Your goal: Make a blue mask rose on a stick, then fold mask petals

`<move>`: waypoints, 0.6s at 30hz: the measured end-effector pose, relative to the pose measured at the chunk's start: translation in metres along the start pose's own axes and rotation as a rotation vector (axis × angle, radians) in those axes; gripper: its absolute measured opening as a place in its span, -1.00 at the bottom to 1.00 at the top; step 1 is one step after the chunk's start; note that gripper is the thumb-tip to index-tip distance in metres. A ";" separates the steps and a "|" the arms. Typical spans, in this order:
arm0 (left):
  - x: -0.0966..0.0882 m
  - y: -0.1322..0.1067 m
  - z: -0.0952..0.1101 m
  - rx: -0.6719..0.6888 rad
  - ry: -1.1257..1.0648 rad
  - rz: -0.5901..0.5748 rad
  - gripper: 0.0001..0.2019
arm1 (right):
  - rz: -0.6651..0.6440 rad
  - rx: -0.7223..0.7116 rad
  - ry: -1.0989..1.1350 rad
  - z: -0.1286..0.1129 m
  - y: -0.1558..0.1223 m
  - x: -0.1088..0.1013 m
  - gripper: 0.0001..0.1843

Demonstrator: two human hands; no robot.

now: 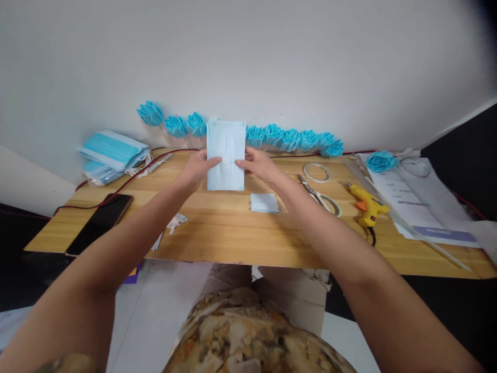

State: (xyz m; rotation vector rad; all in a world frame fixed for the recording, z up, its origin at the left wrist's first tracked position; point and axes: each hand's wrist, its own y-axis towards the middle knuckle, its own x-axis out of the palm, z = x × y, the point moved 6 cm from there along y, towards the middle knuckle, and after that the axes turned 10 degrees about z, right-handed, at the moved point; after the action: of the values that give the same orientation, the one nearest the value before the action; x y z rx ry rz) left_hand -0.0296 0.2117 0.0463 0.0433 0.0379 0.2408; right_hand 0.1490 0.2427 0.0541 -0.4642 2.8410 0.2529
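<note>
Upright above the table's middle I hold a pale blue face mask, or a thin stack of them; I cannot tell how many layers. My left hand pinches its left edge, thumb on the front face. On the opposite edge my right hand grips it the same way, fingers hidden behind. A small stack of cut pale pieces lies on the wood below my right hand. Behind the mask, several blue flowers with folded petals lean along the wall.
Packed face masks and a phone lie left, with white scraps nearby. Scissors, a tape-like ring, a yellow glue gun, papers and a single blue flower occupy the right. A red-black cable crosses the left side.
</note>
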 end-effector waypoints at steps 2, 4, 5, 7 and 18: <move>-0.011 -0.003 -0.006 -0.071 0.095 0.027 -0.64 | -0.050 0.072 -0.004 0.002 -0.006 0.003 -0.50; -0.022 -0.007 -0.015 -0.149 0.229 0.070 -0.63 | -0.038 0.121 -0.021 0.003 -0.012 -0.005 -0.47; -0.027 -0.010 -0.018 -0.177 0.297 0.088 -0.62 | -0.009 0.135 -0.021 0.002 -0.015 -0.013 -0.46; -0.033 -0.014 -0.022 -0.202 0.408 0.093 -0.58 | 0.066 0.136 -0.013 -0.002 -0.021 -0.039 -0.47; -0.040 -0.022 0.013 0.277 1.066 0.117 -0.30 | 0.271 0.029 -0.693 0.002 -0.093 -0.188 -0.53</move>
State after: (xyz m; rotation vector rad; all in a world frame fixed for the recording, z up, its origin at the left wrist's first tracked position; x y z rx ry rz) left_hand -0.0623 0.1805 0.0595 0.1898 1.1326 0.3517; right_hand 0.3526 0.2107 0.0916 0.0293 2.2084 0.3422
